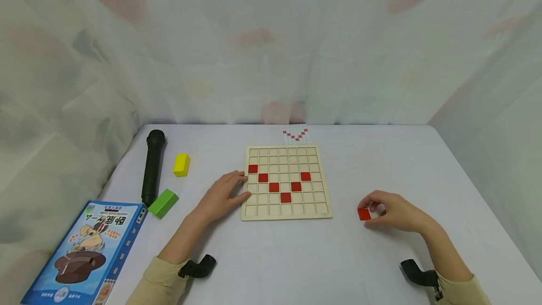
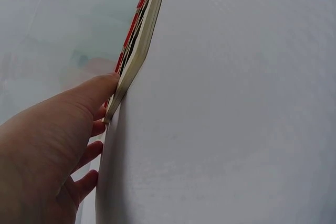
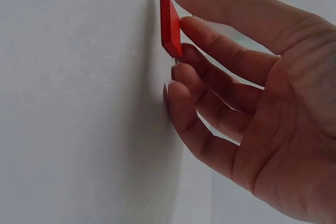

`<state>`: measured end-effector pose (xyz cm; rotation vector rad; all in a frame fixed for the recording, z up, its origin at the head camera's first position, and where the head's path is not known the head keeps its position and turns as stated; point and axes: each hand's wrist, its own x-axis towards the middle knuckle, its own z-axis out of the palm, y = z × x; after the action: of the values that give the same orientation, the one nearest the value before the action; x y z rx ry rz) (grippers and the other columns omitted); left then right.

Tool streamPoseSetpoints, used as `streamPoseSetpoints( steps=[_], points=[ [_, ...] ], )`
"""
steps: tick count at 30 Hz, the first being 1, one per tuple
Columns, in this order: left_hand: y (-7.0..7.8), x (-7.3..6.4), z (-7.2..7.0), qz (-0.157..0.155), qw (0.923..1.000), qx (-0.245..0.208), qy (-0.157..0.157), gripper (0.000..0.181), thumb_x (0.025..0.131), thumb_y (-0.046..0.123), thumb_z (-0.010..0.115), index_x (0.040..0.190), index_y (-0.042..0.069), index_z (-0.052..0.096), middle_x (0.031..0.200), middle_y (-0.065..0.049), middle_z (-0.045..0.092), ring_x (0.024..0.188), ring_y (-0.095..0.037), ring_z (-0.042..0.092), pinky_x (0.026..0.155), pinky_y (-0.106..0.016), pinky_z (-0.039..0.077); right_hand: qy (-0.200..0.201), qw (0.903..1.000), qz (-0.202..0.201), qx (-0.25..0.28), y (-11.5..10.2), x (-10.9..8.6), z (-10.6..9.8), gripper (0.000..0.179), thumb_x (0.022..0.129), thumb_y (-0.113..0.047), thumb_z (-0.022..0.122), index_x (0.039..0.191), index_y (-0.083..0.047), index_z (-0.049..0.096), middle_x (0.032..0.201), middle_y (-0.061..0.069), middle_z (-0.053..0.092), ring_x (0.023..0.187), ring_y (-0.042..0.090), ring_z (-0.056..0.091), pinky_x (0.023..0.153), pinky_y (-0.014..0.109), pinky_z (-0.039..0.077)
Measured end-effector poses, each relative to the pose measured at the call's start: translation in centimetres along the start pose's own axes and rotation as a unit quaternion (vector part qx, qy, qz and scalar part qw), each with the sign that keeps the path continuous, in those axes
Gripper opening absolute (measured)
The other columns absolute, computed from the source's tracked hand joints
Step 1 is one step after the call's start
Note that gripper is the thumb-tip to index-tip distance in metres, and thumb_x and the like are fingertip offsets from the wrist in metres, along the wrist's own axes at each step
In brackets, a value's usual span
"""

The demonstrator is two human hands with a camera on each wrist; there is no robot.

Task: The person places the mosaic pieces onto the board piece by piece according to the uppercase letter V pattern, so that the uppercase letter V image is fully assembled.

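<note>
A pale wooden grid board (image 1: 308, 206) lies on the table, with several red square tiles (image 1: 285, 197) set in its cells in a V shape. My left hand (image 1: 218, 197) rests at the board's left edge, its thumb and fingertips touching the rim. In the left wrist view the thumb lies along the board's side. Off to the right of the board, my right hand (image 1: 394, 211) pinches a loose red tile (image 1: 363, 214) between thumb and fingers, low over the table. The right wrist view shows this red tile (image 3: 170, 27) tilted at the fingertips.
Behind the board lies a small pattern card (image 1: 297, 134) with a red V. At the left are a black microphone (image 1: 153, 166), a yellow block (image 1: 181, 164), a green block (image 1: 163, 203) and a blue game box (image 1: 84, 253). Curtains surround the white table (image 1: 317, 258).
</note>
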<state>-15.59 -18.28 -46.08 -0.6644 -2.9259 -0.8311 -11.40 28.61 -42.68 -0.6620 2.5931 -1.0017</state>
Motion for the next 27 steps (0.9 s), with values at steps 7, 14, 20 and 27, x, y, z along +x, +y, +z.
streamPoseSetpoints(
  steps=[7,14,20,27],
  points=[
    [0.2,-0.1,-0.2,-0.002,1.0,-0.002,-0.004,0.05,0.09,0.036,0.07,0.13,0.006,0.06,0.141,-0.012,0.051,0.135,-0.032,0.041,0.11,-0.051,0.034,0.009,0.9997,-0.012,-0.019,-0.1,0.5,0.2,0.029,0.081,-0.01,0.079,0.106,-0.012,0.065,0.09,-0.004,0.058,0.082,0.014,0.052,0.069,0.023,0.051],
    [0.2,0.0,-0.2,-0.001,1.0,0.001,-0.006,0.052,0.091,0.036,0.07,0.131,0.006,0.058,0.142,-0.011,0.051,0.135,-0.032,0.041,0.109,-0.051,0.034,0.029,0.9988,-0.004,-0.039,0.0,1.3,0.6,0.031,0.079,-0.008,0.08,0.105,-0.012,0.065,0.088,-0.006,0.057,0.082,0.015,0.052,0.067,0.023,0.05],
    [0.1,0.0,-0.1,0.0,1.0,0.002,-0.005,0.052,0.09,0.036,0.07,0.131,0.006,0.058,0.142,-0.011,0.051,0.135,-0.032,0.04,0.11,-0.051,0.034,0.023,0.9988,-0.002,-0.042,0.2,1.5,0.7,0.032,0.079,-0.006,0.078,0.106,-0.012,0.065,0.088,-0.005,0.058,0.082,0.015,0.052,0.068,0.022,0.05],
    [0.1,0.0,-0.1,-0.002,1.0,0.0,-0.005,0.052,0.09,0.036,0.07,0.131,0.006,0.059,0.142,-0.011,0.051,0.135,-0.032,0.041,0.11,-0.05,0.034,0.035,0.9989,-0.01,-0.03,0.3,2.3,0.8,0.029,0.081,-0.008,0.078,0.106,-0.011,0.064,0.087,-0.004,0.059,0.079,0.015,0.054,0.068,0.023,0.049]
  ],
)
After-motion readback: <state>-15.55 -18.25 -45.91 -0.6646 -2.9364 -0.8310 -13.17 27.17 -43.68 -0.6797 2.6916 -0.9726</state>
